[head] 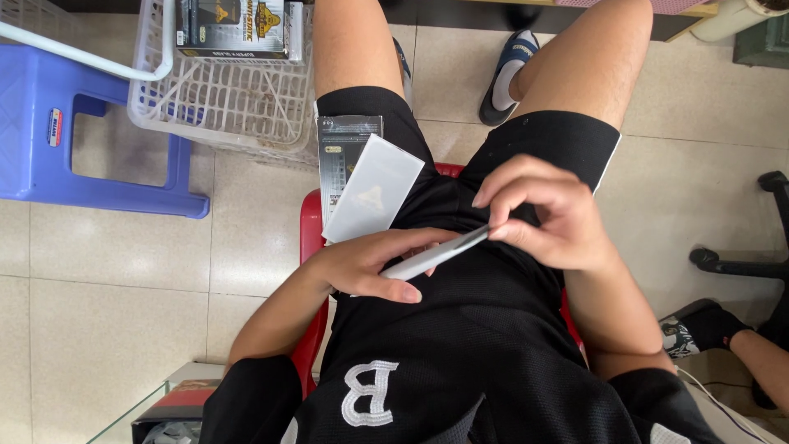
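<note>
Both hands grip a thin white sleeve (436,255), its near end hidden by the left hand (370,267).

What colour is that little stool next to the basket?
The plastic stool is blue, seen best in the head view, beside the white basket.

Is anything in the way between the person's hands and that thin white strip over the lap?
Nothing visible: the left hand holds the thin white strip from below, and the right hand pinches its far end.
</note>
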